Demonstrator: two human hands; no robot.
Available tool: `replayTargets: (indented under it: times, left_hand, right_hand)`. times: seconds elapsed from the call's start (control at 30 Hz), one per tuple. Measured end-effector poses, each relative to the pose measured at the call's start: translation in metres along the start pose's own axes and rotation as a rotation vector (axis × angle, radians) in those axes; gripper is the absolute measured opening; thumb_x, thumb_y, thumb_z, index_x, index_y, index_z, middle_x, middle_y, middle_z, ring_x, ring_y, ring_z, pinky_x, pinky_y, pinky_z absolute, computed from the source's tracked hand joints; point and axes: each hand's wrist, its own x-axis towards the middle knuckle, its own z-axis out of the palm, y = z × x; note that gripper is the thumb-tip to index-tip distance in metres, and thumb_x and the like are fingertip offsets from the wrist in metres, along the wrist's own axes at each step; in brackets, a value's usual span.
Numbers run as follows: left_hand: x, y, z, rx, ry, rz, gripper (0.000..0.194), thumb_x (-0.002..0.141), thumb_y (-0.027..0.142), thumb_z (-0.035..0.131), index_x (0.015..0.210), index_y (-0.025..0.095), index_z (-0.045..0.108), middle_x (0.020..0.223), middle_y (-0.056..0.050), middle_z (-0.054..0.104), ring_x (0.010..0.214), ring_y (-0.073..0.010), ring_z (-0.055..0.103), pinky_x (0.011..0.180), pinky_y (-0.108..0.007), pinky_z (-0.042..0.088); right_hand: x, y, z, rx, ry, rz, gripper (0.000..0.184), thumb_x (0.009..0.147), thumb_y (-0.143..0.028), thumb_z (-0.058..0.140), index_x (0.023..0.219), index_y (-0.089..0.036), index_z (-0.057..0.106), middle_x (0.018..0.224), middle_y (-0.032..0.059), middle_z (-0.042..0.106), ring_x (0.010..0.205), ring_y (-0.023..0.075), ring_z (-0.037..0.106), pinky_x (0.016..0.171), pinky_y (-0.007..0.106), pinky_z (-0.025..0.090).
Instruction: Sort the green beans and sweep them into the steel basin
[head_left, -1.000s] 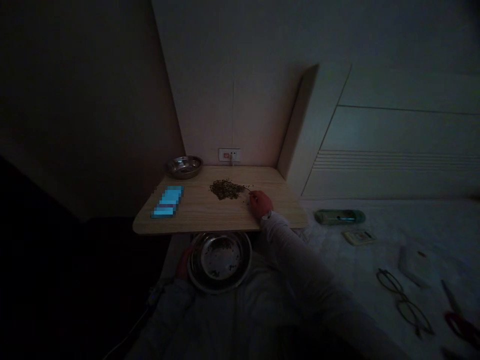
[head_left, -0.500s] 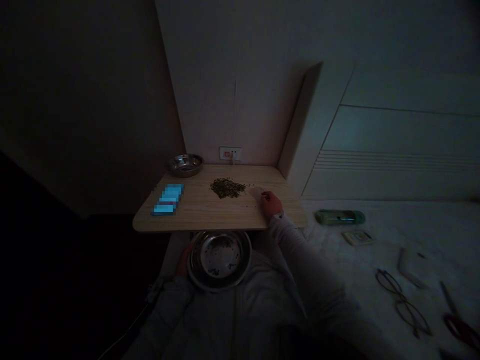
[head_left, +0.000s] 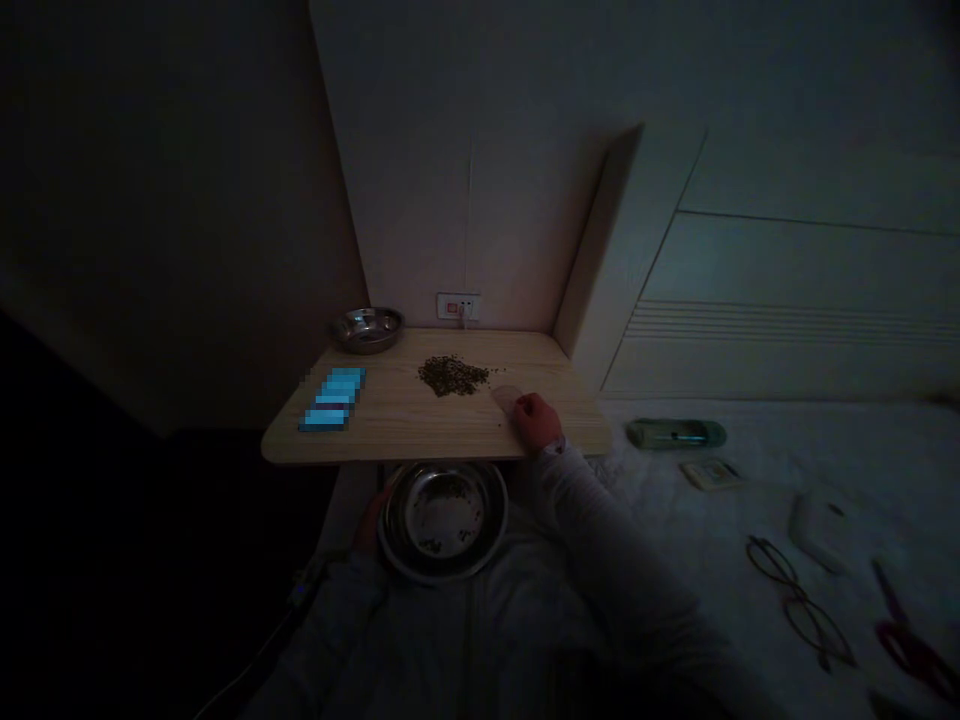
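My right hand (head_left: 538, 422) is closed on a thin, pale, translucent flat piece (head_left: 505, 398), which rests at or just above the wooden tabletop (head_left: 405, 430). Left of that piece lies a spread heap of small dark greenish grains (head_left: 451, 376), with a few strays near it. In my lap, below the table's front edge, a steel bowl (head_left: 444, 520) holds some of the same grains on its bottom. Dim light partly hides my left hand (head_left: 371, 520), which grips the bowl's left rim.
A second steel bowl (head_left: 367, 330) stands at the table's back left, behind a lit phone (head_left: 334, 400) with a blurred screen. On the bed at right lie a green bottle (head_left: 675, 433), a small card-like packet (head_left: 710, 474), a white case (head_left: 823, 528), glasses (head_left: 799, 592) and red-handled scissors (head_left: 911, 645).
My right hand has drawn the translucent piece a little toward me and leftward. The steel bowl in my left hand has shifted slightly right.
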Motion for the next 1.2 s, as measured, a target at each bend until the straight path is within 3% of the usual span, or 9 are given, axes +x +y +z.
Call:
replayTargets:
  times: [0.17,0.33,0.47,0.57,0.77,0.93,1.2]
  left_hand:
    - [-0.002,-0.004,0.001,-0.070,-0.042,-0.184,0.023,0.067,0.021,0.051,0.050,0.014,0.065,0.049,-0.001,0.064,0.060,-0.0157,0.060,0.072,-0.025,0.044]
    - [0.001,-0.005,-0.001,-0.119,-0.054,-0.164,0.025,0.069,0.018,0.049,0.050,0.014,0.065,0.049,0.001,0.065,0.047,-0.0116,0.055,0.057,-0.021,0.045]
    - [-0.001,-0.003,0.001,-0.132,-0.082,-0.196,0.024,0.068,0.019,0.050,0.050,0.014,0.065,0.049,0.000,0.065,0.047,-0.0114,0.055,0.054,-0.021,0.045]
    - [-0.005,0.000,0.004,-0.105,-0.034,-0.152,0.026,0.068,0.017,0.050,0.045,0.015,0.062,0.045,0.001,0.063,0.045,-0.0106,0.054,0.053,-0.020,0.044]
    - [-0.003,0.000,0.002,-0.094,-0.014,-0.151,0.032,0.074,0.017,0.045,0.047,0.014,0.062,0.046,0.001,0.064,0.046,-0.0101,0.054,0.059,-0.021,0.044]
    - [0.001,-0.002,0.000,-0.071,-0.038,-0.215,0.033,0.076,0.021,0.043,0.052,0.012,0.064,0.049,-0.002,0.065,0.051,-0.0139,0.058,0.072,-0.029,0.044]
    - [-0.005,0.002,0.007,-0.037,-0.016,-0.147,0.023,0.070,0.017,0.048,0.053,0.015,0.063,0.048,-0.002,0.064,0.078,-0.0191,0.061,0.084,-0.028,0.038]
  right_hand:
    - [-0.009,-0.005,0.002,0.002,-0.014,-0.024,0.022,0.075,-0.026,0.041,0.088,-0.018,0.056,0.075,0.0036,0.062,0.068,0.0141,0.055,0.059,0.023,0.039]
    - [-0.014,-0.006,0.003,0.003,-0.050,-0.069,0.020,0.075,-0.028,0.042,0.086,-0.018,0.056,0.073,0.0026,0.062,0.066,0.0132,0.055,0.056,0.022,0.036]
    - [-0.017,-0.007,0.004,0.021,-0.071,-0.083,0.020,0.075,-0.028,0.042,0.087,-0.019,0.055,0.074,0.0017,0.062,0.067,0.0130,0.055,0.056,0.022,0.036]
    - [-0.022,-0.010,0.004,0.020,-0.073,-0.090,0.020,0.075,-0.028,0.042,0.087,-0.019,0.055,0.075,0.0020,0.062,0.068,0.0131,0.055,0.057,0.022,0.036]
    - [-0.030,-0.019,0.006,0.052,-0.090,-0.112,0.019,0.076,-0.028,0.041,0.086,-0.019,0.055,0.073,0.0016,0.061,0.065,0.0122,0.053,0.055,0.021,0.035]
    - [-0.035,-0.023,0.010,0.063,-0.102,-0.136,0.019,0.075,-0.029,0.043,0.087,-0.018,0.055,0.074,0.0023,0.061,0.066,0.0133,0.054,0.055,0.022,0.034]
    - [-0.037,-0.025,0.010,0.066,-0.145,-0.175,0.019,0.076,-0.028,0.043,0.087,-0.019,0.054,0.072,0.0018,0.061,0.065,0.0135,0.053,0.055,0.022,0.034]
